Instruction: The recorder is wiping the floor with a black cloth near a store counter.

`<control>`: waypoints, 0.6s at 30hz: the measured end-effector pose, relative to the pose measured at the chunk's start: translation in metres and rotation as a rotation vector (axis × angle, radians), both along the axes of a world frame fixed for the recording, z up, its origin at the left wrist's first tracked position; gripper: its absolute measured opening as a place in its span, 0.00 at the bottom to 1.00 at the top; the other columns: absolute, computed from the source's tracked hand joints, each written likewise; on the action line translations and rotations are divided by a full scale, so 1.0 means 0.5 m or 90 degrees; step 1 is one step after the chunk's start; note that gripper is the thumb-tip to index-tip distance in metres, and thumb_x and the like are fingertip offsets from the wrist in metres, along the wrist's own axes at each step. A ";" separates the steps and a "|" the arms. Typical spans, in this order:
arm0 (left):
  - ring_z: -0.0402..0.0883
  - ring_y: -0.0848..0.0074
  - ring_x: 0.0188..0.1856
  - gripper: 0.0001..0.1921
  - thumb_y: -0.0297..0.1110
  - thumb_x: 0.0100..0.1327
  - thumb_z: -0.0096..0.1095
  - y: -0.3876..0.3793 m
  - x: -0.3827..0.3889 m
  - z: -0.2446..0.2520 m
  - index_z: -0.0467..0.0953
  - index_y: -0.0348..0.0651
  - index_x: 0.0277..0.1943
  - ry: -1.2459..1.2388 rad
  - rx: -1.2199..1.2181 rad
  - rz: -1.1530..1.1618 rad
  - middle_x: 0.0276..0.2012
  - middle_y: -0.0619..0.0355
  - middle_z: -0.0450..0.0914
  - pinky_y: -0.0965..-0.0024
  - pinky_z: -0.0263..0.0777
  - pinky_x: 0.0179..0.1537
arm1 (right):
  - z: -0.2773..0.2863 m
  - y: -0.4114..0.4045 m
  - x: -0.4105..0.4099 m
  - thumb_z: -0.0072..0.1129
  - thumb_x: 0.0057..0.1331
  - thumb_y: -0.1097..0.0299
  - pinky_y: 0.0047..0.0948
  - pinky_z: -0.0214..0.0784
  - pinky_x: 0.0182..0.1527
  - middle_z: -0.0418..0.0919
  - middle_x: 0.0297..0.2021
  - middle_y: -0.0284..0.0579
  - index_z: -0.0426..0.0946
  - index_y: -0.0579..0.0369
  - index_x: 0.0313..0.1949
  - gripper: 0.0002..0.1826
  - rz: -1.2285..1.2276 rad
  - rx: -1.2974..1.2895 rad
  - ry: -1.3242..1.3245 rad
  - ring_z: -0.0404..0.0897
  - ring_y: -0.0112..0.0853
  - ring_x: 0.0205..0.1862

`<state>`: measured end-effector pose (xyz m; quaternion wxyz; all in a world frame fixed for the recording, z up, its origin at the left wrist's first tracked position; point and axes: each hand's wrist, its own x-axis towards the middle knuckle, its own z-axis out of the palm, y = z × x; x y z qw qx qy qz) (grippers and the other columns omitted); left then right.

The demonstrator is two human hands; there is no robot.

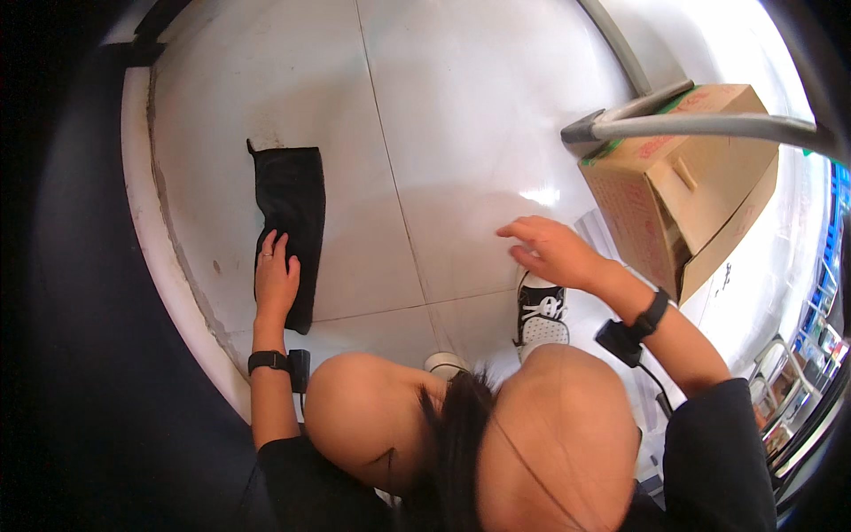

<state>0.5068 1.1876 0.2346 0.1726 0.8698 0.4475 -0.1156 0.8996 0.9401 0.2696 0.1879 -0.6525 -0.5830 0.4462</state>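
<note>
A folded black cloth lies lengthwise on the pale tiled floor, left of centre. My left hand rests on its near half, palm down, with the fingers slightly apart. A ring is on one of its fingers. My right hand hovers over the floor above the toe of my black-and-white shoe, fingers bent and apart, with nothing in it. Both wrists wear a black strap with a small dark box attached. The underside of the cloth is hidden.
At the right stands a cardboard carton with partly folded flaps and printed writing. A grey metal tube frame passes in front of it. A pale raised edge borders the floor at left, beside a dark surface. My bent knees fill the near side.
</note>
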 end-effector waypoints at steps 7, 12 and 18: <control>0.72 0.50 0.60 0.20 0.29 0.65 0.53 -0.098 -0.061 0.141 0.71 0.35 0.60 0.116 -0.124 0.114 0.59 0.42 0.73 0.57 0.65 0.63 | -0.011 0.161 -0.026 0.55 0.66 0.68 0.42 0.68 0.55 0.79 0.45 0.50 0.74 0.57 0.52 0.15 0.104 0.065 0.035 0.75 0.47 0.50; 0.74 0.51 0.60 0.19 0.34 0.67 0.53 -0.181 -0.118 0.107 0.72 0.32 0.57 0.054 -0.238 0.315 0.55 0.39 0.76 0.58 0.67 0.61 | -0.044 0.312 -0.073 0.57 0.65 0.69 0.41 0.67 0.59 0.76 0.52 0.51 0.73 0.58 0.54 0.18 0.158 0.145 -0.024 0.72 0.47 0.56; 0.71 0.46 0.63 0.34 0.52 0.66 0.51 -0.157 -0.179 -0.060 0.69 0.22 0.59 -0.113 -0.026 0.690 0.58 0.28 0.72 0.58 0.63 0.64 | -0.060 0.430 -0.229 0.59 0.62 0.70 0.41 0.64 0.63 0.70 0.59 0.51 0.71 0.57 0.58 0.24 0.184 0.319 -0.066 0.67 0.45 0.64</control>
